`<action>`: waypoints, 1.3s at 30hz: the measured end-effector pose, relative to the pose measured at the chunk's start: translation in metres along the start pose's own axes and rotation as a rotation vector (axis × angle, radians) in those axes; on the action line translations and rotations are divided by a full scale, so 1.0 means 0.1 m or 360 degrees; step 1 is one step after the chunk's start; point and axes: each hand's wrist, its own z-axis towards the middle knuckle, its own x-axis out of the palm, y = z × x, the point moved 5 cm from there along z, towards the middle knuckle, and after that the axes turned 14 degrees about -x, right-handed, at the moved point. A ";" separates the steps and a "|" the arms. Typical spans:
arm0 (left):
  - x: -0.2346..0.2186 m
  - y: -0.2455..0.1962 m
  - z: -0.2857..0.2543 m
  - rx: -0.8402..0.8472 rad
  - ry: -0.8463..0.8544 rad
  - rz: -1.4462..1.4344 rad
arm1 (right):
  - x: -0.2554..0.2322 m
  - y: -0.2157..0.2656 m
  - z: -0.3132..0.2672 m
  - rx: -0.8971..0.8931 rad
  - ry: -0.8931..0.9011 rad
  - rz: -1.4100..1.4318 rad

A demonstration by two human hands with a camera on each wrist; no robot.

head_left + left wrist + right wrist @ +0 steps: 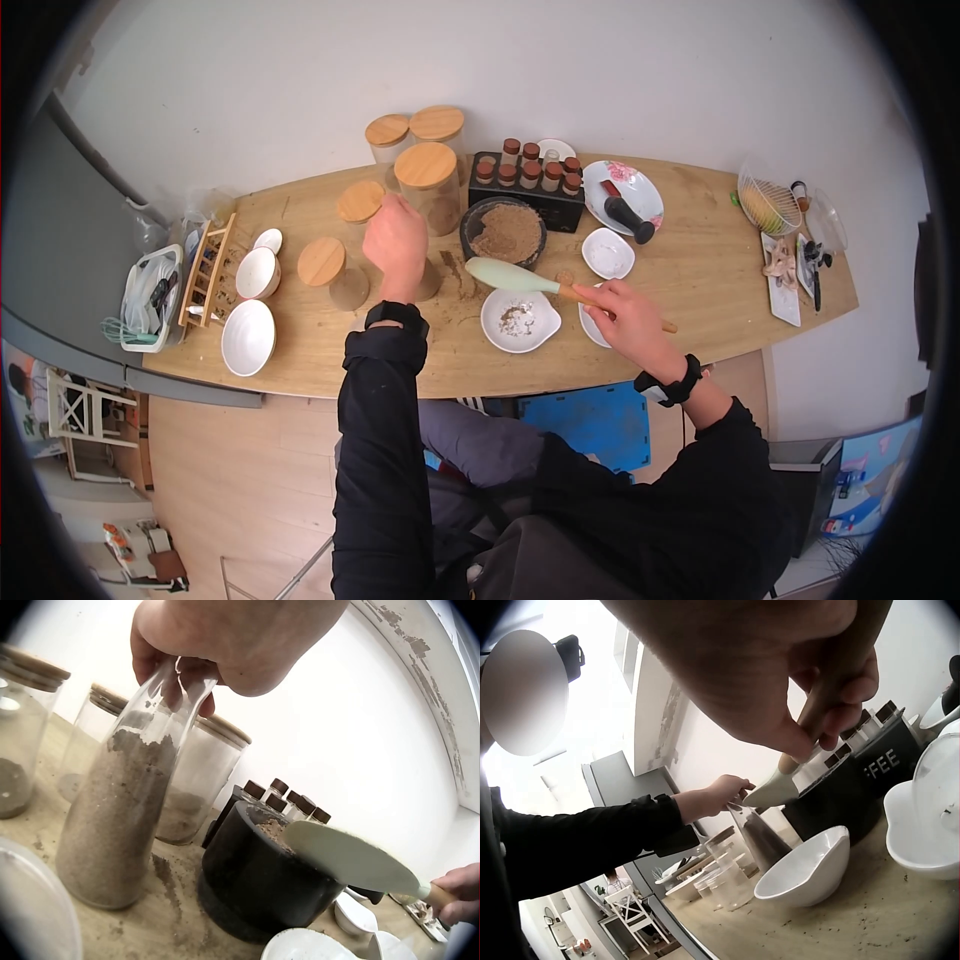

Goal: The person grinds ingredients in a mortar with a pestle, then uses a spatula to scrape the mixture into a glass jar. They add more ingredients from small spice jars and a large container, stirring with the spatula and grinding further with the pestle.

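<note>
My left hand point(395, 240) grips the narrow neck of a glass carafe point(120, 817) from above. Brown powder fills the carafe most of the way up, and it stands on the table in the left wrist view. In my right hand point(635, 325) is a spatula point(510, 277), held by its wooden handle. Its pale green blade points left, at the near rim of a black mortar point(262, 877) that holds brown powder point(508, 230). A white spouted bowl point(538, 338) with powder specks inside sits below the blade in the head view.
Lidded glass jars point(427, 180) stand behind the left hand. A black rack point(560, 212) of small capped bottles is behind the mortar, beside a floral plate point(645, 180) bearing a dark pestle point(628, 217). White bowls point(248, 340) are at left; powder is spilled around the mortar.
</note>
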 end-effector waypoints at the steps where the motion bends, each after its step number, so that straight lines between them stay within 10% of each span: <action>1: 0.00 0.00 0.00 -0.0003 0.0000 0.0001 | 0.01 -0.02 0.01 0.0053 -0.0010 0.0004; 39: 0.07 0.04 0.05 0.0020 -0.0043 -0.0049 | -0.23 -0.72 0.57 0.0030 -0.0013 -0.0302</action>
